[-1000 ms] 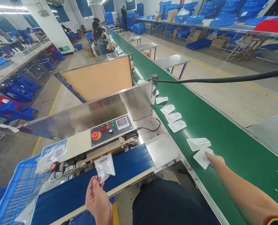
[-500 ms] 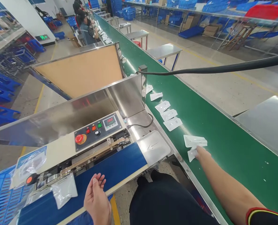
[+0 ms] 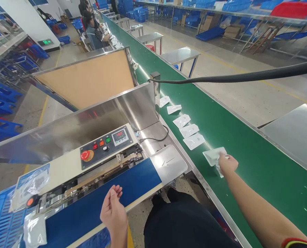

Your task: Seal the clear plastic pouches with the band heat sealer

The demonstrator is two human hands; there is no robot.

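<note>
Lower white pouch (image 3: pixel 220 172) mostly behind right hand (image 3: pixel 227 163), blue crate (image 3: pixel 0 220) cropped lower left, pouch print (image 3: pixel 198 138) seemingly unreadable

Packets (image 3: pixel 194 141) on conveyor (image 3: pixel 246 144); machine (image 3: pixel 65 168) left of conveyor.

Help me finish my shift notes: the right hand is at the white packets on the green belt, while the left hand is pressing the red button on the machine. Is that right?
Not quite: the left hand is not pressing the red button. The head view shows it well apart from that, by the blue belt. The rest stands.
</note>
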